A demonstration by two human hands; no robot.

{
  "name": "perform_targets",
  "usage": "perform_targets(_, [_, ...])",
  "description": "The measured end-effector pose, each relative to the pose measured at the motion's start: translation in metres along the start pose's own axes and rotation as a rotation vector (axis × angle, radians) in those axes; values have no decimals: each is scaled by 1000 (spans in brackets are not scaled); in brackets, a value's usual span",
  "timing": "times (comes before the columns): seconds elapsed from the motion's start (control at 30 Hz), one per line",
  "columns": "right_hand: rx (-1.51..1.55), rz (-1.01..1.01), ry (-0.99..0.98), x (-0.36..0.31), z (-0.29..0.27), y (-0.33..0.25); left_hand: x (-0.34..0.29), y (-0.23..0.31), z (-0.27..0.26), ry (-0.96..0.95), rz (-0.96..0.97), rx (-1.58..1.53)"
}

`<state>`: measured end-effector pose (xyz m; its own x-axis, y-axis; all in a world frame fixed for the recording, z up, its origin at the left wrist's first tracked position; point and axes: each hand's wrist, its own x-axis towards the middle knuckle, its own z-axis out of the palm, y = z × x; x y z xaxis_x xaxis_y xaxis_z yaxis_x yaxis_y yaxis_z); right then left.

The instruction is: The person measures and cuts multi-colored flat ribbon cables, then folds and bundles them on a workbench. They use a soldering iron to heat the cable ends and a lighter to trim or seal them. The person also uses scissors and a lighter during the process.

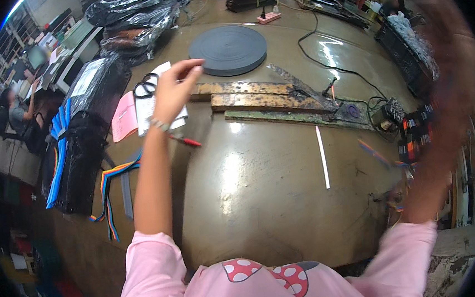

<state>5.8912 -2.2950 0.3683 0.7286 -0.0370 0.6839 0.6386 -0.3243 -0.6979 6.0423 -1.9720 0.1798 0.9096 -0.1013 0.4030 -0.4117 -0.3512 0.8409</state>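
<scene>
My left hand is raised over the table's left side, its wrist banded with a bracelet. Its fingers are bent and a little apart from the thumb, and nothing shows between them. Just beyond it lies a flat, coiled grey roll of strap. Black-handled scissors rest on papers beside the hand, and a red pen lies near the wrist. My right arm is lifted high at the right rim. The right hand is smeared by motion, so its fingers cannot be made out.
A worn metal bar jig with a hinged blade crosses the table. A white strip lies before it. Coloured straps hang at the left edge beside black-wrapped bundles. A black cable runs toward a pink socket. Other people sit beyond.
</scene>
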Motion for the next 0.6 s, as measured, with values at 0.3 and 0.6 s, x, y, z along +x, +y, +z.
perform_targets(0.3, [-254,616,-5,-9,133,337,95,-76,165,-275,-428,-85])
perform_targets(0.6, [-362,652,-86,-9,129,345,103,-81,194,-362,-449,-223])
